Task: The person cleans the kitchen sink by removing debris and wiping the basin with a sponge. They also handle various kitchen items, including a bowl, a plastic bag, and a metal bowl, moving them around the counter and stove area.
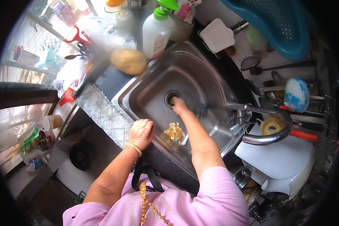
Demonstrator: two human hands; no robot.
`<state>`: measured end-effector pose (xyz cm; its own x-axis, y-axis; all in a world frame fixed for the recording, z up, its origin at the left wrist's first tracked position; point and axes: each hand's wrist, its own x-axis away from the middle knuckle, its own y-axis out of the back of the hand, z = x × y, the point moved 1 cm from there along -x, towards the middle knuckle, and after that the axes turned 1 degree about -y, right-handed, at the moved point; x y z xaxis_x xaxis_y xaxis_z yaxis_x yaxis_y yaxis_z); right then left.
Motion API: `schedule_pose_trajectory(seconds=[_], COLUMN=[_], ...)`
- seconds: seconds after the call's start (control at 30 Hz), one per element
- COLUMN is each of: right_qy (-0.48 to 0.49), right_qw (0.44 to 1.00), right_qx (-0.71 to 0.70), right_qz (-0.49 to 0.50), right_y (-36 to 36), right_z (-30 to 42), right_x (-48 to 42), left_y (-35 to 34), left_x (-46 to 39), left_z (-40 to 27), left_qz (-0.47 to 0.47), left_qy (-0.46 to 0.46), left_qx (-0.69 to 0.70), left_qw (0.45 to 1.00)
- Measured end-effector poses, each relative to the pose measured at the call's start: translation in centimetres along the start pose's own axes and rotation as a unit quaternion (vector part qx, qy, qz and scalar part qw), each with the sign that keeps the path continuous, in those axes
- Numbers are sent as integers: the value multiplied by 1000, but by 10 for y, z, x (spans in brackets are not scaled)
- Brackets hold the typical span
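My right hand [178, 105] reaches into a stainless steel sink [158, 84], its fingertips down in the round drain opening [169, 97]. Some green scraps show at the fingertips; whether the fingers pinch them is hidden. My left hand [142, 131], with a pale bangle at the wrist, rests curled at the sink's near left edge; what is inside the fist cannot be seen. Pale peelings [174, 131] lie on the sink floor between my arms. A scrubbing brush with a grey head [201, 110] and white handle lies partly beneath my right forearm.
A chrome faucet [267, 138] arches at the right. A large yellowish potato or similar produce [129, 61] and a white pump bottle [157, 34] stand behind the sink. A grey-white cloth [101, 113] covers the left counter. Utensils hang at the right, below a blue plastic basin [282, 25].
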<state>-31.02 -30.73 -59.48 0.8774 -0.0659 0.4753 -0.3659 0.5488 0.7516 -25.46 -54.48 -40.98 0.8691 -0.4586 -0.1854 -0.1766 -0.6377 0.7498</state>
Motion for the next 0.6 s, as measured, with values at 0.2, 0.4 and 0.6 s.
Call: schedule_pose_trajectory(seconds=[0.2, 0.4, 0.6], right_qy=[49, 104, 204], right_qw=[993, 966, 941], right_qx=[13, 60, 81], right_qz=[-108, -229, -259], right_y=[60, 82, 105], right_z=[34, 38, 68], right_x=[82, 158, 216], left_y=[2, 0, 6], left_x=[3, 7, 15], left_z=[1, 1, -3], left_qz=[-9, -37, -115], left_qy=[10, -4, 66], left_qx=[6, 13, 126], left_qw=[1000, 999, 983])
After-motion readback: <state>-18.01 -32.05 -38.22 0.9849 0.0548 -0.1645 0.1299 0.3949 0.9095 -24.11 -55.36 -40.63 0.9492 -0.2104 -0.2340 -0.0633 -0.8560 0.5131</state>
